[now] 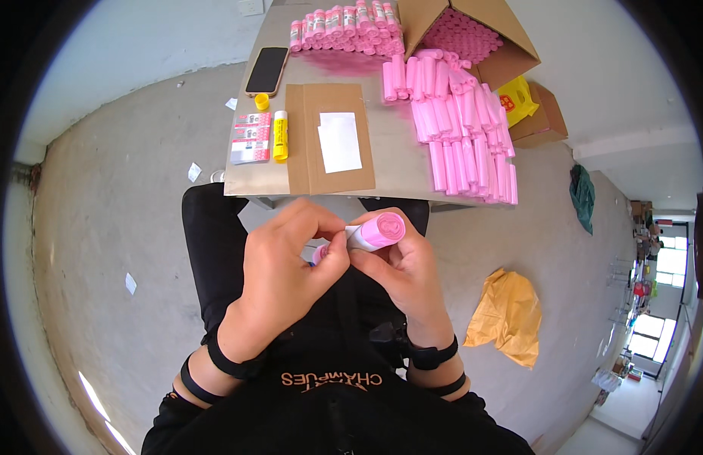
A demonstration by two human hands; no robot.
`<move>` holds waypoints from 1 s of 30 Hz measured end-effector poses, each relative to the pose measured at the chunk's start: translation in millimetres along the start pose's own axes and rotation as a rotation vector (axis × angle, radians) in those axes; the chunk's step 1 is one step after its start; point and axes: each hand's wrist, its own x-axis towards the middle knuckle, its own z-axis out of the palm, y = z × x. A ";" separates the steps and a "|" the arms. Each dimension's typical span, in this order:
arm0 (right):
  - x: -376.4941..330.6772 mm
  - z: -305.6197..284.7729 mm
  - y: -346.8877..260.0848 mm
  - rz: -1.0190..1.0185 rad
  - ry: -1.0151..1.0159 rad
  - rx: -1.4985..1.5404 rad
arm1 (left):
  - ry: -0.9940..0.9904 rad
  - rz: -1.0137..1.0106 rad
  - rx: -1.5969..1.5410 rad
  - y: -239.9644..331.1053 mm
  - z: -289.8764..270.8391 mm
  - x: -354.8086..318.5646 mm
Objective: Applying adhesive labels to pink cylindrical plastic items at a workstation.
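Observation:
Between my hands, above my lap and just off the table's near edge, is a pink roll of plastic bags (383, 230) with a white paper label (356, 238) around its middle. My left hand (290, 246) pinches the label side with thumb and forefinger. Wrapped about the roll from the right, my right hand (403, 269) presses its thumb near the label. On the table ahead, white paper slips (341, 142) lie on a flat cardboard sheet (303, 136). Left of it are an uncapped yellow glue stick (281, 136), its yellow cap (262, 101) and stacked printed labels (250, 138).
A phone (267, 70) lies at the table's far left. Labelled rolls (344, 29) are stacked at the back; plain pink rolls (465, 129) pile up on the right. A cardboard box (511, 57) full of rolls stands behind them. A yellow bag (504, 318) lies on the floor.

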 end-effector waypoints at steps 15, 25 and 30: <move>1.0 -5.8 -3.8 0.083 -0.068 0.124 | -0.313 -0.560 -0.606 -10.0 -7.4 12.5; 8.7 -3.6 3.6 0.070 0.106 0.441 | -0.305 -0.629 -0.843 -17.2 -0.5 -4.9; 11.8 7.4 8.0 -0.002 0.200 0.445 | -0.299 -0.731 -0.801 -7.2 10.7 -10.7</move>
